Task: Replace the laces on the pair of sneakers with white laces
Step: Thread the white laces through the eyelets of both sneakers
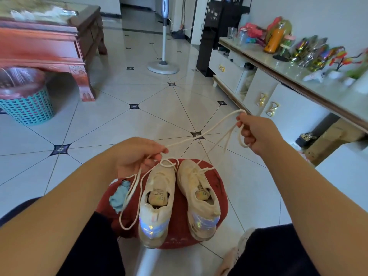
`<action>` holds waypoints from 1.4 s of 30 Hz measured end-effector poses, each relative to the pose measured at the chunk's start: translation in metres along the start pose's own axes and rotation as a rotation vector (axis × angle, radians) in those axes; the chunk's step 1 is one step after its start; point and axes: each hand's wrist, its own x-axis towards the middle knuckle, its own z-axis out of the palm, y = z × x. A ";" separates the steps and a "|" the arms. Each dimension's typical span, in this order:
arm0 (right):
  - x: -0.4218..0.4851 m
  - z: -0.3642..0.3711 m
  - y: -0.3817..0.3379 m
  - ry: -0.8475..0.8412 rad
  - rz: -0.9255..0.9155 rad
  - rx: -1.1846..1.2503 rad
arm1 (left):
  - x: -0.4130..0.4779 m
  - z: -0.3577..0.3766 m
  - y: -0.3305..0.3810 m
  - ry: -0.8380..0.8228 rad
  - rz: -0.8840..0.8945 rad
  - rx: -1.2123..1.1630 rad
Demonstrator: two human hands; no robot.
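Two cream sneakers with shiny heels stand side by side on a red round stool [217,188], toes away from me: the left sneaker [157,200] and the right sneaker [199,198]. A white lace [201,135] stretches in the air between my hands. My left hand [135,156] pinches one part of it above the left sneaker's toe; loops hang down beside that shoe. My right hand [256,134], raised to the right, grips the other part. A strand runs down from it to the right sneaker's eyelets.
A light blue cloth [119,198] lies on the stool's left side. A teal basket [27,104] and a red wooden table [49,46] stand at the left, a fan stand [163,65] ahead, and a white cabinet [278,92] with bottles along the right.
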 end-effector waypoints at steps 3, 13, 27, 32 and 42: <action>0.009 0.008 0.003 -0.081 -0.072 -0.056 | 0.017 0.003 0.007 0.110 0.087 -0.287; 0.027 0.006 0.030 -0.172 -0.123 -0.572 | 0.058 0.024 0.012 0.060 -0.062 -0.687; 0.008 0.041 0.032 -0.536 -0.151 -0.478 | 0.078 0.037 0.004 -0.015 -0.131 -0.632; 0.006 0.052 0.045 -0.842 0.044 -0.295 | 0.088 0.043 0.007 -0.004 -0.084 -0.718; 0.048 0.039 0.102 -0.458 -0.121 -1.220 | 0.105 0.055 -0.033 0.105 -0.090 -0.147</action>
